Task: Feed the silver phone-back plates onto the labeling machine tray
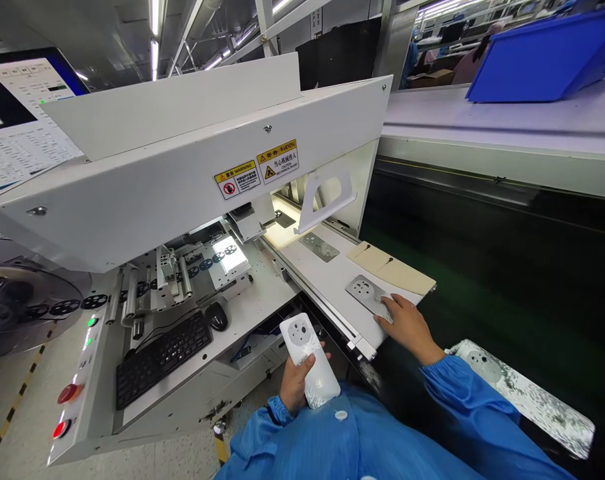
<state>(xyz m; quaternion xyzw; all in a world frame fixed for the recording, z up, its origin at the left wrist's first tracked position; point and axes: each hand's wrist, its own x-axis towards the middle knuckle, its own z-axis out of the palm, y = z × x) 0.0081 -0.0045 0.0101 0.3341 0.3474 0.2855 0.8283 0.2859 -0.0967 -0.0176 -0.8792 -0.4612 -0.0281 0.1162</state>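
Note:
My left hand [296, 383] is closed around a white phone back cover [316, 370] with a round camera area at its top and a mottled silver pattern, held upright in front of my body. On the white conveyor [339, 303], a grey phone back cover [365, 293] lies flat. My right hand [407, 327] grips its near end, thumb and fingers at the edges. Further up the same conveyor is another grey back cover [319, 247], and a third [285, 219] lies in the lit opening of the machine.
A larger patterned cover [532, 400] lies on the dark belt [482, 287] beside my right sleeve. The white machine housing [182, 180] overhangs the conveyor. A keyboard [165, 357] and mouse [216, 316] sit left, near red buttons [69, 393]. A blue bin [542, 60] stands on the upper shelf.

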